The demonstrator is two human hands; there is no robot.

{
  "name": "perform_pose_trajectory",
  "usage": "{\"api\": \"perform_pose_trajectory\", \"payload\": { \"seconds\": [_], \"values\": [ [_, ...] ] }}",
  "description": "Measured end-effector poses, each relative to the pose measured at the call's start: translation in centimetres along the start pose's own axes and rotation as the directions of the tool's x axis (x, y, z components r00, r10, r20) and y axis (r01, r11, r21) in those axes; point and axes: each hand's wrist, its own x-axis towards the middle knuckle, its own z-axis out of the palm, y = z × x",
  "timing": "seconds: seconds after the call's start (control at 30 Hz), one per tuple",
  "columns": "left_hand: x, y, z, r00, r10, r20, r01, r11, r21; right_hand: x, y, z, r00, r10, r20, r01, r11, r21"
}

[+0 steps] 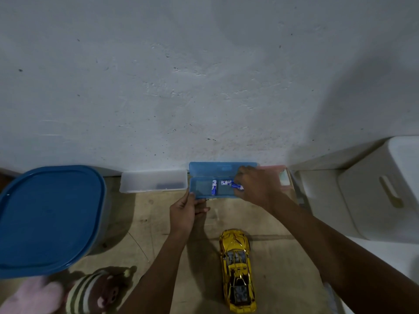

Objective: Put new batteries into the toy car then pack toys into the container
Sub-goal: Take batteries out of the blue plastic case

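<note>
Blue case (200, 189) gripped by left hand (182, 214); right hand (256, 186) pinches battery (237, 186); clear box (154, 183) beside.

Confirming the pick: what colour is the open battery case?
The battery case is translucent blue, seen in the head view.

We see a bare strip of brown surface (145, 223) open between the blue-lidded container (49, 218) on the left and the yellow toy car (237, 268). A wall (204, 75) closes the far side, just behind the open blue case (200, 189) and the clear case (145, 181). White bins (362, 196) block the right, and plush toys (90, 291) crowd the near left corner.
</note>
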Motion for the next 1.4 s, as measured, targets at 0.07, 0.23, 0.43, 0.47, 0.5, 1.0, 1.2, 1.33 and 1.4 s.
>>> {"api": "perform_pose_trajectory", "payload": {
  "seconds": [0.07, 0.23, 0.43, 0.47, 0.5, 1.0, 1.2, 1.33, 1.4],
  "values": [
    [0.0, -0.1, 0.0, 1.0, 0.003, -0.001, -0.003, 1.0, 0.007, 0.2, -0.3, 0.8, 0.999, -0.039, -0.036, 0.041, 0.998, 0.054],
    [0.1, 0.0, 0.0, 1.0, 0.008, 0.006, -0.008, 1.0, 0.017, 0.9, -1.6, 2.3, 0.994, -0.036, -0.1, 0.042, 0.997, 0.059],
    [-0.2, 0.1, 0.1, 1.0, 0.005, 0.016, -0.005, 1.0, -0.002, 1.3, -2.0, 2.0, 0.994, 0.004, -0.113, 0.002, 0.999, 0.053],
    [-0.2, 0.1, 0.0, 1.0, 0.005, 0.016, -0.005, 1.0, -0.006, 1.4, -2.1, 1.9, 0.995, 0.013, -0.103, -0.007, 0.998, 0.06],
    [-0.1, 0.1, 0.0, 1.0, 0.005, 0.016, -0.005, 1.0, -0.008, 1.5, -2.3, 1.7, 0.996, 0.024, -0.09, -0.019, 0.998, 0.058],
    [0.1, 0.1, 0.1, 1.0, -0.002, 0.014, 0.002, 1.0, -0.012, 2.0, -3.7, 1.0, 0.964, 0.226, 0.138, -0.214, 0.972, -0.101],
    [0.0, 0.2, 0.0, 1.0, 0.0, 0.024, 0.0, 1.0, -0.016, 2.4, -4.0, 1.7, 0.953, 0.222, 0.205, -0.281, 0.9, 0.332],
    [0.0, 0.2, 0.0, 1.0, 0.0, 0.025, 0.001, 1.0, -0.006, 2.6, -5.4, 1.6, 0.949, 0.222, 0.225, -0.294, 0.878, 0.377],
    [0.0, 0.2, 0.0, 1.0, -0.007, 0.022, 0.007, 1.0, -0.015, 2.8, -5.9, 1.3, 0.934, 0.313, 0.169, -0.355, 0.852, 0.384]
  ]
}}
